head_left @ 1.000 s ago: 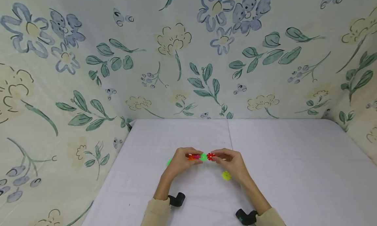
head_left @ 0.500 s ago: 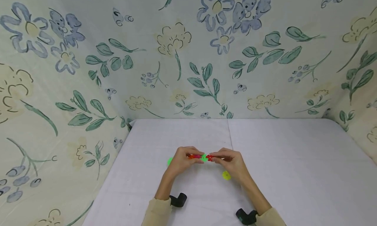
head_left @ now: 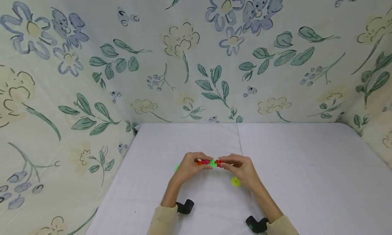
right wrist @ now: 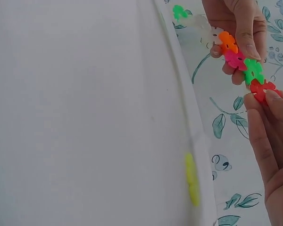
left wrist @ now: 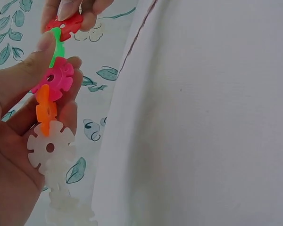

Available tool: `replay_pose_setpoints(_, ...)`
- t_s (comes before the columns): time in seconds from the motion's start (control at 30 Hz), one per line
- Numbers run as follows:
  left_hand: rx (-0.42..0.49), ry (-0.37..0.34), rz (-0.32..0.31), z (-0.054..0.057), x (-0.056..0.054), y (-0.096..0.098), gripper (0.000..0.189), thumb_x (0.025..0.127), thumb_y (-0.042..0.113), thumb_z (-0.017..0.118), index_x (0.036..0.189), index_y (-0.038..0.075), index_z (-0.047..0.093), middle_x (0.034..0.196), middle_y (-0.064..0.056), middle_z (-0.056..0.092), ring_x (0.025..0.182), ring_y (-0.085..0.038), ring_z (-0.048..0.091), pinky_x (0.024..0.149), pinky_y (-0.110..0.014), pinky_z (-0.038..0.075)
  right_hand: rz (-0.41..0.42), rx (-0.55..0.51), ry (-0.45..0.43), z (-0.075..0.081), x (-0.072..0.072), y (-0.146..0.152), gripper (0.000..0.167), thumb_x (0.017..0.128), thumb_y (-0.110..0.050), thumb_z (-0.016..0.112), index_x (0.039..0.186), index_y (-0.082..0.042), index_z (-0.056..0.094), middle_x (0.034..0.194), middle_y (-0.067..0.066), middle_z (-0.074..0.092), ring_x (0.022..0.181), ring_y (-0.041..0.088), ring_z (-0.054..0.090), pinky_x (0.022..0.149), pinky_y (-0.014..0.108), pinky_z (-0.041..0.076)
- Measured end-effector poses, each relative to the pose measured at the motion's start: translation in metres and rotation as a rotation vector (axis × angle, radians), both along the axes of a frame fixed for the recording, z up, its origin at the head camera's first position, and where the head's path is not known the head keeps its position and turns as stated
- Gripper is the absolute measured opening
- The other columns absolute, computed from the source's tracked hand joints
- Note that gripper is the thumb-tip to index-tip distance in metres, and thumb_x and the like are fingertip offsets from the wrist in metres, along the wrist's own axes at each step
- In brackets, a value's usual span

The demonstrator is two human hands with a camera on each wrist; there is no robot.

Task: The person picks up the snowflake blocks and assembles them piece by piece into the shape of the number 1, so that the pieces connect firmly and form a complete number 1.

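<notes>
My left hand (head_left: 191,165) holds a chain of notched plastic interlocking discs, its thumb on the green disc (left wrist: 60,49). Behind that disc come a pink disc (left wrist: 61,77), an orange disc (left wrist: 46,110) and several whitish discs (left wrist: 50,148). At the chain's far end another green disc (right wrist: 179,12) shows in the right wrist view. Between thumb and fingers, my right hand (head_left: 240,167) pinches a red disc (right wrist: 260,88), which meets the edge of the nearer green one. How deep their slots engage, I cannot tell.
A loose yellow disc (head_left: 235,182) lies on the white-covered table (head_left: 306,173), just below the right hand. Black angled devices (head_left: 185,206) sit at both wrists. Flowered cloth (head_left: 196,92) hangs behind and to the sides.
The red disc has turned from face-on to nearly edge-on and come up against the green disc. Both hands have stayed almost in place.
</notes>
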State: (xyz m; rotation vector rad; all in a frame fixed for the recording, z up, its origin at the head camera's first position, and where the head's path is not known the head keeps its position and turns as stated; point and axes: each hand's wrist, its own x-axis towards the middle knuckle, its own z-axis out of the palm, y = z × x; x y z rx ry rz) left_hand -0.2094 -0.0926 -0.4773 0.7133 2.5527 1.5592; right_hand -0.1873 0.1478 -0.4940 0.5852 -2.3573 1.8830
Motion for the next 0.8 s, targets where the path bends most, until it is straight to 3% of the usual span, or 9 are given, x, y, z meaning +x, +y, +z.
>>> replay_pose_setpoints(0.33, -0.031, -0.038, -0.026, -0.001, 0.001, 0.0, 0.032, 0.086, 0.021, 0.085, 0.117, 0.018, 0.08, 0.112, 0.007, 0.078, 0.106, -0.013, 0.067, 0.092, -0.032, 0.052, -0.016, -0.056, -0.066, -0.004, -0.001, 0.002, 0.022, 0.09, -0.006, 0.079, 0.11, 0.001, 0.078, 0.108, 0.024, 0.077, 0.085, 0.012, 0.078, 0.077, 0.026, 0.063)
replay_pose_setpoints(0.5, -0.032, 0.019, -0.039, -0.001, 0.001, 0.006, 0.038, 0.086, 0.017, 0.085, 0.124, 0.017, 0.077, 0.115, 0.005, 0.077, 0.108, -0.014, 0.068, 0.095, -0.032, 0.054, -0.062, -0.078, -0.173, -0.002, 0.0, -0.002, 0.025, 0.09, -0.008, 0.079, 0.113, 0.004, 0.076, 0.11, 0.026, 0.075, 0.086, 0.014, 0.079, 0.076, 0.029, 0.063)
replay_pose_setpoints(0.8, 0.034, 0.09, -0.021, -0.002, 0.005, 0.016, 0.04, 0.084, 0.012, 0.086, 0.123, 0.014, 0.078, 0.109, -0.002, 0.078, 0.101, -0.019, 0.071, 0.087, -0.025, 0.058, -0.153, -0.131, -0.325, 0.003, 0.0, -0.006, 0.028, 0.091, -0.01, 0.08, 0.114, 0.005, 0.075, 0.111, 0.022, 0.075, 0.079, 0.016, 0.077, 0.075, 0.028, 0.063)
